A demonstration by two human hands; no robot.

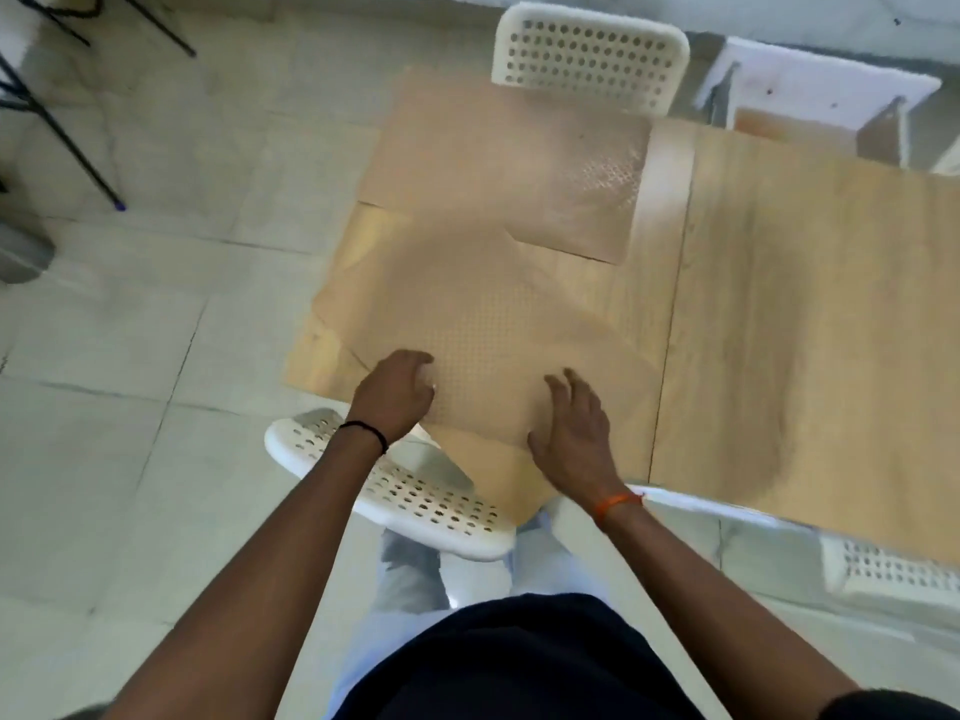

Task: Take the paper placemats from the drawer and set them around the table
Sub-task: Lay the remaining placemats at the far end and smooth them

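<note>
We look down on a pale wooden table (pixel 597 283) with fine grain, and three brown paper placemats lie on it. The nearest brown paper placemat (pixel 478 324) is rectangular, embossed with a fine dotted pattern, and it sits askew at the table's near left corner, its far edge overlapping a second brown paper placemat (pixel 498 163) of the same dimpled texture at the far side. A third large brown paper placemat (pixel 810 304) covers the right part of the table, flat and matt.

Our left hand (pixel 392 397), with a thin black band at the wrist, rests on the near left edge of the nearest mat with the fingers curled loosely down onto the paper; whether they pinch its edge we cannot tell. Our right hand (pixel 576 433), with an orange thread at the wrist, lies flat on the mat's near right part, fingers spread and extended.

A white perforated plastic chair (pixel 410 491) stands just below our hands, and another white perforated chair (pixel 592 59) stands at the far side. The floor is pale tile (pixel 156 304).
</note>
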